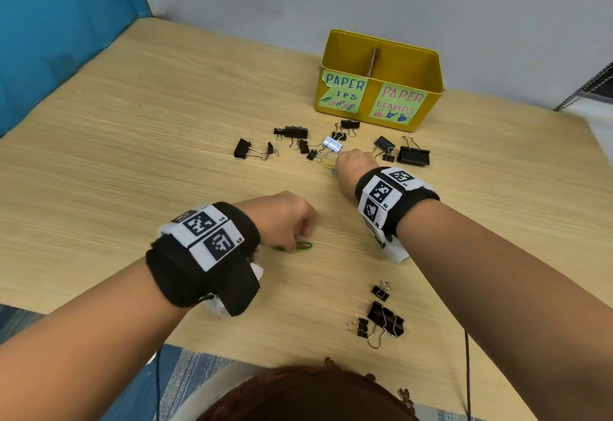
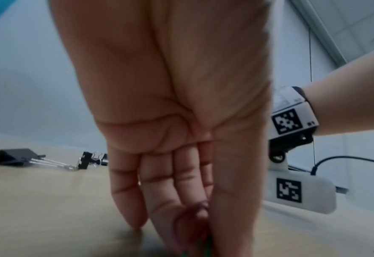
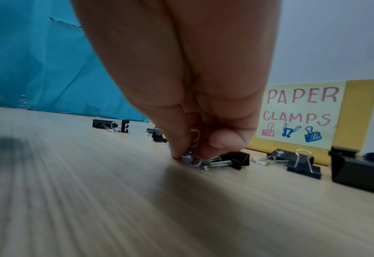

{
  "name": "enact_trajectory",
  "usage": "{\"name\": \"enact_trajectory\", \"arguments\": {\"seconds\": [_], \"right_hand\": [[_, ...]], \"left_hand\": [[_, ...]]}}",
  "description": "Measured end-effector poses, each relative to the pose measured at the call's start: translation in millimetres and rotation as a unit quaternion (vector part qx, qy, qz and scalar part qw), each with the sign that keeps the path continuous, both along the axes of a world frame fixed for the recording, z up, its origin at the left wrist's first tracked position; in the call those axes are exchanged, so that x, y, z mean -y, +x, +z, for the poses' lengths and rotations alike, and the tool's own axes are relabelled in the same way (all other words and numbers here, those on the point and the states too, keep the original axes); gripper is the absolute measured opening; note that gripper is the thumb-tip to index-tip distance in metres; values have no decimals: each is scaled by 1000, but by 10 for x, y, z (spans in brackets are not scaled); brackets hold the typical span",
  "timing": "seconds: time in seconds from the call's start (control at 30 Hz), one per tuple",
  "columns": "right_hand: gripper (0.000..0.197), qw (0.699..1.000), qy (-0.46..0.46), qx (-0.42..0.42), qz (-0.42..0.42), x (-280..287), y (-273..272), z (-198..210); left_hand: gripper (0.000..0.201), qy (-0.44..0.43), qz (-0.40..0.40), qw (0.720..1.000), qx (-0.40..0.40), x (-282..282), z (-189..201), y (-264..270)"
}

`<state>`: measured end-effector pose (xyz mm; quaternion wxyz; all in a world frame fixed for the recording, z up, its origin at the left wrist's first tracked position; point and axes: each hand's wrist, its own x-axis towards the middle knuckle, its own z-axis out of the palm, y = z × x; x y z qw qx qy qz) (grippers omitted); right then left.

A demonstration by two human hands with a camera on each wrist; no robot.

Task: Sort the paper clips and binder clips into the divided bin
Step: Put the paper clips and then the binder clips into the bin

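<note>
The yellow divided bin (image 1: 428, 89) stands at the back, labelled paper clips on its left half and paper clamps on its right. My right hand (image 1: 351, 158) reaches down in front of it. In the right wrist view that right hand (image 3: 190, 156) pinches a yellow paper clip (image 3: 195, 134) and a purple paper clip (image 3: 190, 160) at the table. Nearer me, my left hand (image 1: 300, 243) points its fingertips down at red and green paper clips (image 1: 303, 246). In the left wrist view a purple paper clip (image 2: 195, 217) sits pinched between thumb and fingers.
Several black binder clips (image 1: 292, 132) and a white binder clip (image 1: 332, 144) lie scattered before the bin. A large black binder clip (image 1: 413, 155) sits right of my right hand. Another small group of black binder clips (image 1: 384, 316) lies near the front edge. A blue partition (image 1: 59, 22) bounds the left.
</note>
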<state>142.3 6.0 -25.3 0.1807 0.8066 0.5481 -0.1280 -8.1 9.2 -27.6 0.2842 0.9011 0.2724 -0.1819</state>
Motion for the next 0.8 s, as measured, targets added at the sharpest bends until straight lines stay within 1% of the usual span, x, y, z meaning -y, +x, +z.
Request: {"name": "enact_trajectory", "arguments": {"seconds": [0.1, 0.2, 0.3, 0.4, 0.47, 0.57, 0.63, 0.73, 0.8], "right_hand": [[37, 1000, 3, -13, 2, 15, 18, 12], [36, 1000, 4, -20, -3, 15, 26, 15], [35, 1000, 8, -26, -4, 22, 30, 2], [35, 999, 19, -31, -5, 27, 51, -13], [35, 999, 19, -35, -5, 42, 83, -32], [33, 998, 34, -52, -11, 84, 150, -72], [31, 995, 57, -78, -29, 102, 210, -67], [31, 985, 102, -128, -64, 123, 305, 25], [32, 975, 141, -152, -78, 121, 380, 129]], "left_hand": [[32, 30, 13, 999, -9, 58, 0, 28], [26, 68, 18, 997, -24, 133, 3, 40], [18, 99, 11, 995, 7, 159, -25, 19], [26, 79, 14, 995, -62, 162, -26, 57], [28, 79, -3, 994, -80, 163, -28, 94], [26, 90, -44, 991, -91, 151, -57, 93], [26, 95, -57, 988, -106, 110, -57, 101], [26, 82, -54, 990, -102, -17, -4, 151], [24, 67, -36, 994, -82, -151, 60, 203]]}}
